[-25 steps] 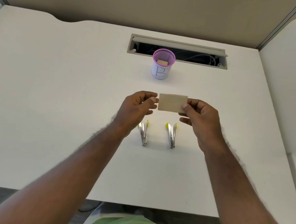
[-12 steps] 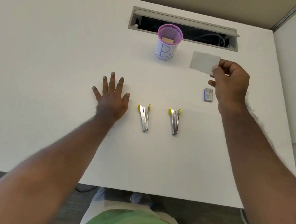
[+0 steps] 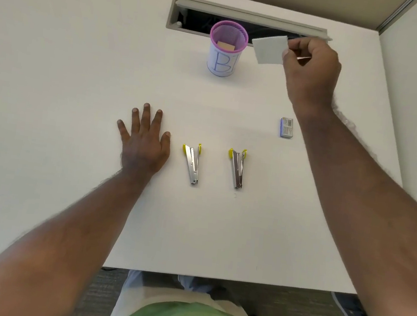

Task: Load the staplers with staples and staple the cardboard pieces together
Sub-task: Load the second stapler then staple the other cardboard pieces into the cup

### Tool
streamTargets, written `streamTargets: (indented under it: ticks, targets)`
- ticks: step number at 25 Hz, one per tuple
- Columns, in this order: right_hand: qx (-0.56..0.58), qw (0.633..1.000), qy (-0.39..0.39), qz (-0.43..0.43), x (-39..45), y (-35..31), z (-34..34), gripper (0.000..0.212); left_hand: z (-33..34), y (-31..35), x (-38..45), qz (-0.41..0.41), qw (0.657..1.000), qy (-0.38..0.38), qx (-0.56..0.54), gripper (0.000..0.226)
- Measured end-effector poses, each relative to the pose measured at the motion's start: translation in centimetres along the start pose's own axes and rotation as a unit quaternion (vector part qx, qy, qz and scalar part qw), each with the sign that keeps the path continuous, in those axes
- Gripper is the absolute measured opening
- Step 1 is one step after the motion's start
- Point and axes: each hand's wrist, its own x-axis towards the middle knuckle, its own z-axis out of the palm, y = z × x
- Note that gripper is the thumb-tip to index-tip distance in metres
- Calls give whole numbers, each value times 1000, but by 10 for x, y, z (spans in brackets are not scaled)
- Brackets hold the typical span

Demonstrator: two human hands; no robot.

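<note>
My right hand (image 3: 311,65) pinches a pale cardboard piece (image 3: 269,49) in the air just right of the pink mesh cup (image 3: 226,49), which is marked "B" and holds another cardboard piece (image 3: 226,46). Two small metal staplers with yellow tips lie side by side on the white desk: the left stapler (image 3: 192,162) and the right stapler (image 3: 237,167). My left hand (image 3: 144,140) rests flat on the desk, fingers spread, just left of the left stapler. A small blue staple box (image 3: 286,127) lies right of the staplers, beside my right forearm.
A grey cable slot (image 3: 249,17) with its flap raised runs along the back of the desk (image 3: 52,84), behind the cup. A partition wall stands at the right. The desk's front edge is close to my body.
My right hand carried the cardboard piece from the desk's middle up and right toward the cup. My left hand let go of it and now lies flat on the desk.
</note>
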Motion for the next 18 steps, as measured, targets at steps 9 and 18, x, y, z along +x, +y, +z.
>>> streamTargets:
  ticks: [9, 18]
  targets:
    - [-138, 981, -65, -119, 41, -26, 49, 21, -3, 6, -1, -11, 1000, 9, 3, 58]
    - [-316, 926, -149, -143, 56, -31, 100, 27, -8, 8, 0, -22, 1000, -4, -2, 58]
